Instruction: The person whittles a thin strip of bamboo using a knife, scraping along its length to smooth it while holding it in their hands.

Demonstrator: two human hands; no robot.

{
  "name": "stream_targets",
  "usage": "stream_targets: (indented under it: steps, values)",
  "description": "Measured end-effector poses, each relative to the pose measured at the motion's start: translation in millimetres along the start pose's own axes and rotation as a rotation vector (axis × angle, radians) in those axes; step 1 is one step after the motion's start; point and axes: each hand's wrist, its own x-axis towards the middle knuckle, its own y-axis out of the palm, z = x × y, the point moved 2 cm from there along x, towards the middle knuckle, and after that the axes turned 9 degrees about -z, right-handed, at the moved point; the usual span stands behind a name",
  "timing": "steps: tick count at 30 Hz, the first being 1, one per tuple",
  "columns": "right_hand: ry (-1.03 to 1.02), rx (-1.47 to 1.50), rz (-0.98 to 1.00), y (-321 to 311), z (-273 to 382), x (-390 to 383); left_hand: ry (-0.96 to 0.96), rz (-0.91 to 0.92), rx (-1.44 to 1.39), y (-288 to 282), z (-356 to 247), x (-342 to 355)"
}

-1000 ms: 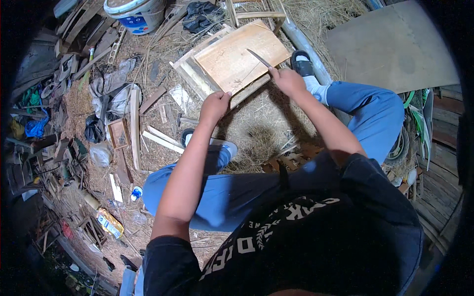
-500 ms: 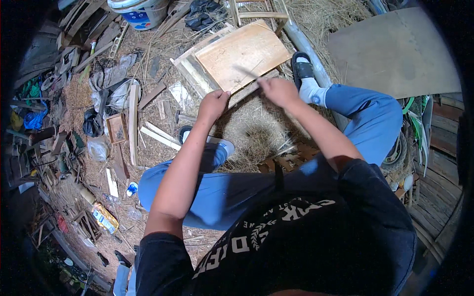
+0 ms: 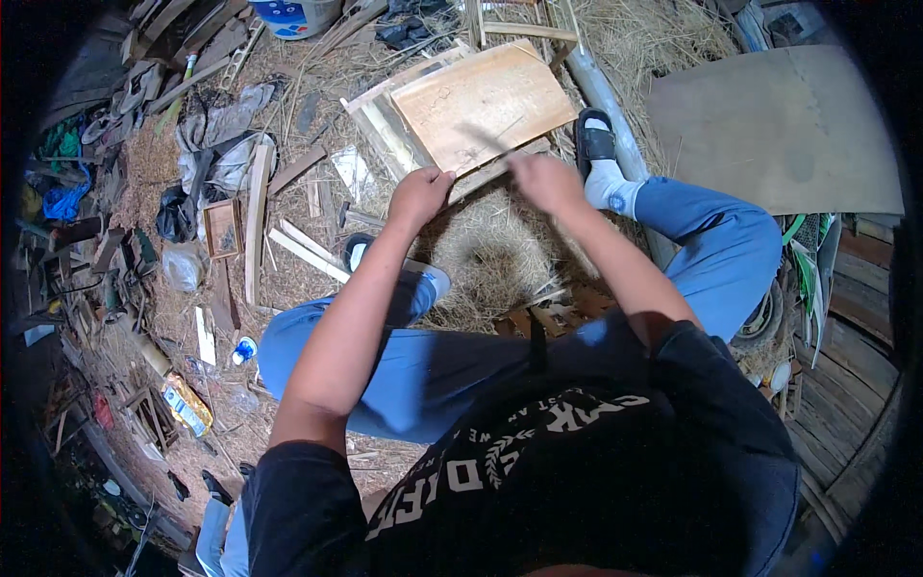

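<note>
A thin rectangular wooden board (image 3: 505,91) lies tilted on a wooden frame (image 3: 377,130) in front of me. My left hand (image 3: 420,199) is closed at the board's near left corner, its thumb pressed on the edge. Past the near edge, my right hand (image 3: 548,183) is closed round a thin grey tool (image 3: 484,137), whose narrow end points over the board. Motion blurs both that hand and the tool, so its exact kind is unclear. A hammer (image 3: 361,215) rests on the straw, left of my left hand.
My sandalled right foot (image 3: 598,144) stands against the frame's right side, beside a pale pole (image 3: 615,111). Wood strips (image 3: 306,254) and a small wooden tray (image 3: 209,229) lie left. A flat brown sheet (image 3: 760,135) is at right, a white bucket (image 3: 298,19) far left.
The whole view has shifted slightly, so the scene sits a little lower. My left hand stays at the board's corner; the tool in my right hand remains blurred over the board.
</note>
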Motion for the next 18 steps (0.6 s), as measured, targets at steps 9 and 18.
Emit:
stream_targets:
  steps: [9, 18]
  values:
    - [0.089, 0.067, -0.163, -6.6, -41.9, 25.4, 0.073, -0.030, 0.040, 4.4, 2.5, 6.9]
    - [0.153, 0.024, -0.077, -4.4, -35.8, 26.0, 0.057, -0.017, -0.037, 7.7, 4.5, 4.2]
